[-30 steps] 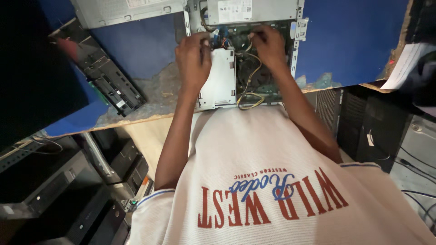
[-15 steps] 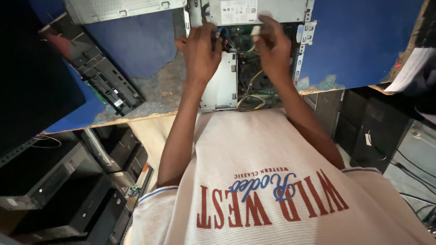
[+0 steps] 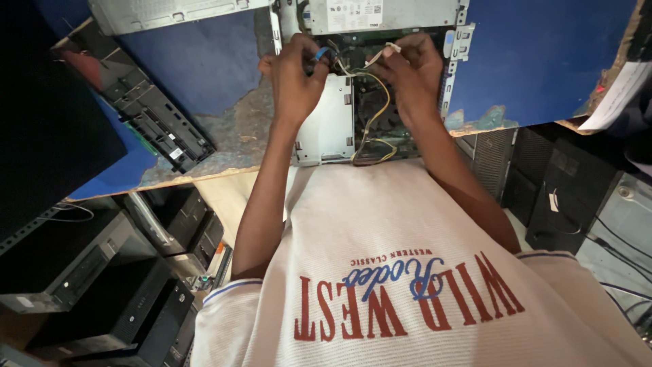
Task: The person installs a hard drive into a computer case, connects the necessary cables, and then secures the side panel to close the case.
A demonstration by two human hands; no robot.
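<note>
An opened desktop computer case (image 3: 331, 129) lies on a blue-topped worktable (image 3: 536, 61), its insides facing up. My left hand (image 3: 295, 75) is inside the case near the top, fingers pinched around a blue-tipped cable (image 3: 322, 52). My right hand (image 3: 411, 71) is beside it, pinching a small white connector (image 3: 392, 47) on a thin wire. A bundle of yellow and black wires (image 3: 377, 129) loops down through the case between my hands. A silver power supply (image 3: 380, 13) sits at the case's far end.
A black drive bay part (image 3: 159, 122) lies on the table to the left, a dark monitor (image 3: 47, 149) beyond it. A grey metal panel (image 3: 170, 13) rests at the top left. Black computer towers (image 3: 536, 183) and several stacked units (image 3: 102, 285) stand under the table. Papers (image 3: 614, 95) lie at right.
Both hands have risen toward the case's top end and come closer together. The right hand now pinches a white connector, the left a blue-tipped cable.
</note>
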